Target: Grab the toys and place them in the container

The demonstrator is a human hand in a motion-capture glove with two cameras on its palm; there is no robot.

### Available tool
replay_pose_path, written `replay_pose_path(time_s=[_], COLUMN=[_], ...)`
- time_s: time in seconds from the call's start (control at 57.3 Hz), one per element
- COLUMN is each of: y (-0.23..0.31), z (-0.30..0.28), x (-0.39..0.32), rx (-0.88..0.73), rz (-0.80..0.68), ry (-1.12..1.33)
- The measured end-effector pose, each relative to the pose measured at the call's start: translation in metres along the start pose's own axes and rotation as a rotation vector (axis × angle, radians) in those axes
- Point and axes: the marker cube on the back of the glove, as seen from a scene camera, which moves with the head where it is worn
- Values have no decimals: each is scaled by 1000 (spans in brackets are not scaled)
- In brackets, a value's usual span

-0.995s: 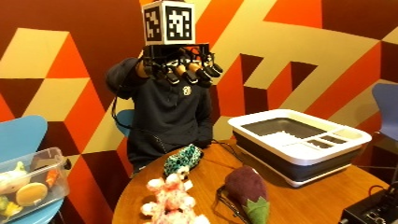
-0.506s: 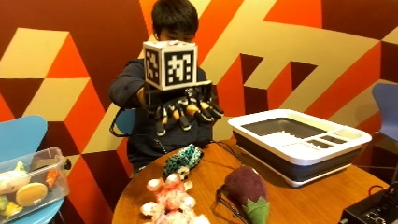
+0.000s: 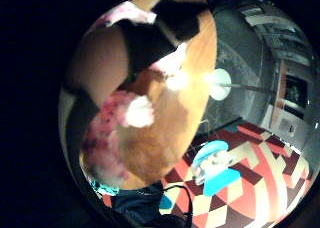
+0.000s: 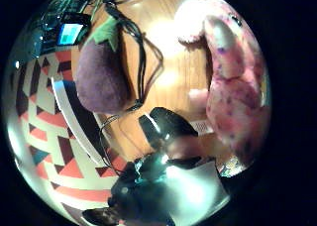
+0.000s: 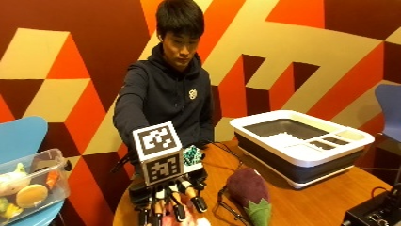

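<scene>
1. The gloved right hand (image 5: 170,200) hangs low over the near edge of the round wooden table (image 5: 313,200), fingers spread apart and pointing down, holding nothing.
2. A pink spotted plush toy (image 4: 233,87) lies on the table right under the palm.
3. A purple eggplant toy (image 5: 247,193) lies on the table just beside the hand.
4. The white-rimmed container (image 5: 300,146) sits on the far side of the table, well apart from the toys.

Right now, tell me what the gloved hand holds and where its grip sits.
Nothing yet, as far as the views show: the gloved right hand hangs with fingers spread above the pink plush toy, with no grip on it.
</scene>
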Motion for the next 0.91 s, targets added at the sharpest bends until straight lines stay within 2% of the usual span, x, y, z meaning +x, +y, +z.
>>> replay_pose_path(time_s=[0.262,0.489,0.646,0.751,0.908], y=[-10,-16,-7,13,61], z=[18,16,8,-23,-125], x=[6,0,0,-6,-46], rx=[46,205,173,166,251], rz=[28,20,15,-10,-115], ry=[18,78,57,94,124])
